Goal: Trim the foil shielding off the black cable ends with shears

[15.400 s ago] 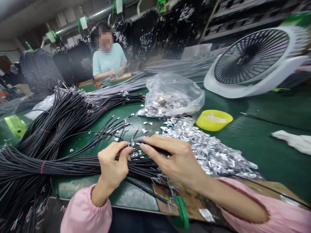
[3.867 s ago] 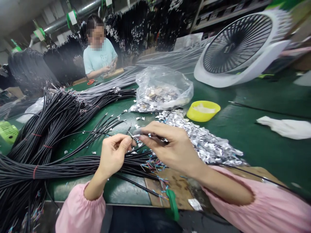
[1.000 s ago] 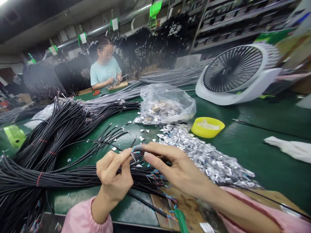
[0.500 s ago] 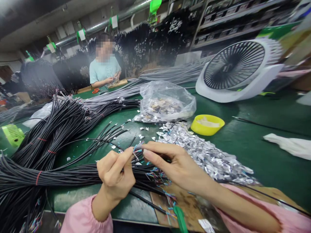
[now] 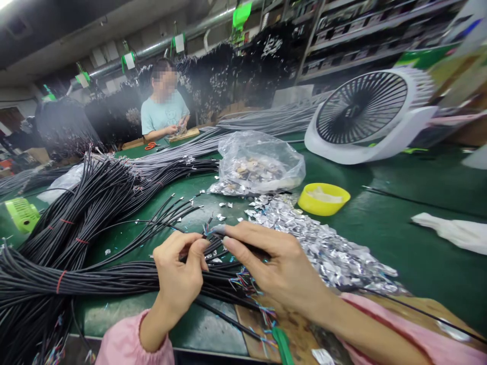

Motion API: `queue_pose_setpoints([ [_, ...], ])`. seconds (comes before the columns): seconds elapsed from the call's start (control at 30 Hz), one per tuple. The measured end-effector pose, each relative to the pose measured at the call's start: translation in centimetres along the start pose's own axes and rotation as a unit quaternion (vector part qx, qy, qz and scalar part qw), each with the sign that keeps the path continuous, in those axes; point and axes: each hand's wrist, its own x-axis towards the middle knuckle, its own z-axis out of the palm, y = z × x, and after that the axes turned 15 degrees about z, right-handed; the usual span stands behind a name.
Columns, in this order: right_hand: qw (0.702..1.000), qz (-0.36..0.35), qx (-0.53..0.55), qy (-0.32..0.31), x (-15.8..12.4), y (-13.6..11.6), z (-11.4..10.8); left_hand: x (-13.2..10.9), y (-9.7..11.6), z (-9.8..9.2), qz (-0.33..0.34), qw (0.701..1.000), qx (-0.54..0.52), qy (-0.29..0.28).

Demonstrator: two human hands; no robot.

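My left hand point(image 5: 179, 268) and my right hand point(image 5: 279, 261) meet above the table at the stripped end of a black cable. Thin coloured wires point(image 5: 208, 231), blue among them, fan out in the small gap between my fingertips. The thumb and index finger of my left hand pinch at these wires. The right hand's thumb and fingers are closed around the cable, and its dark jacket shows beneath the palm. Just under both hands lies a bundle of black cables point(image 5: 125, 276) with bared coloured wire ends. A green-handled tool point(image 5: 281, 344) rests below the right hand.
Silver foil scraps point(image 5: 331, 243) are heaped beyond my right hand. Behind them stand a clear plastic bag point(image 5: 262, 157), a yellow dish point(image 5: 323, 200) and a white fan point(image 5: 365, 116). More cables point(image 5: 79, 218) pile up at left. A co-worker point(image 5: 165, 109) sits across the table.
My left hand's fingers have shifted their pinch and drawn slightly left. The wires between the hands now stand more spread. The right hand stays nearly in place.
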Motion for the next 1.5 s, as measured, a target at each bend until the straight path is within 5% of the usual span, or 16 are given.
queue_pose_setpoints([
  [0.13, 1.0, -0.006, -0.009, -0.005, 0.1, 0.2, 0.0, 0.8, 0.2, -0.5, -0.097, 0.985, -0.122, -0.067],
  [0.23, 1.0, 0.015, -0.004, 0.0, 0.3, 0.3, 0.0, 1.0, 0.3, -0.5, -0.132, 0.977, -0.154, -0.067],
  [0.47, 0.993, 0.111, 0.04, 0.001, 0.9, -0.2, -0.2, 0.1, 0.3, 0.5, 0.027, 1.0, -0.004, -0.014],
  [0.57, 0.967, 0.202, 0.137, -0.071, 1.3, -0.1, -0.2, 0.1, 0.0, 0.6, 0.054, 0.998, -0.005, -0.016],
  [0.63, 0.925, 0.257, 0.233, -0.157, 1.5, 0.1, -0.2, 0.3, -0.3, 0.6, 0.06, 0.998, -0.027, -0.018],
  [0.73, 0.886, 0.277, 0.288, -0.234, 1.9, 0.6, 0.1, 0.6, -0.6, 0.6, 0.078, 0.996, -0.049, -0.001],
  [0.87, 0.914, 0.287, 0.236, -0.16, 2.2, 1.0, 0.3, 0.5, -0.7, 0.9, 0.074, 0.997, -0.005, 0.037],
  [0.93, 0.92, 0.273, 0.234, -0.154, 2.1, 1.0, 0.3, 0.5, -0.6, 1.0, 0.043, 0.999, 0.001, 0.012],
  [1.03, 0.962, 0.159, 0.167, -0.142, 1.9, 0.5, 0.2, 0.7, 0.0, 0.7, -0.014, 0.998, -0.018, -0.052],
  [1.17, 0.999, 0.033, 0.027, -0.016, 2.1, 0.3, -0.1, 1.3, 0.7, 0.3, -0.077, 0.988, -0.074, -0.11],
  [1.3, 0.981, 0.094, 0.02, 0.17, 2.6, 1.1, -0.5, 1.4, 0.7, 0.1, -0.121, 0.98, -0.128, -0.091],
  [1.5, 0.998, 0.04, -0.021, 0.044, 1.9, 0.9, -0.5, 1.4, 0.4, 0.1, -0.136, 0.976, -0.159, -0.052],
])
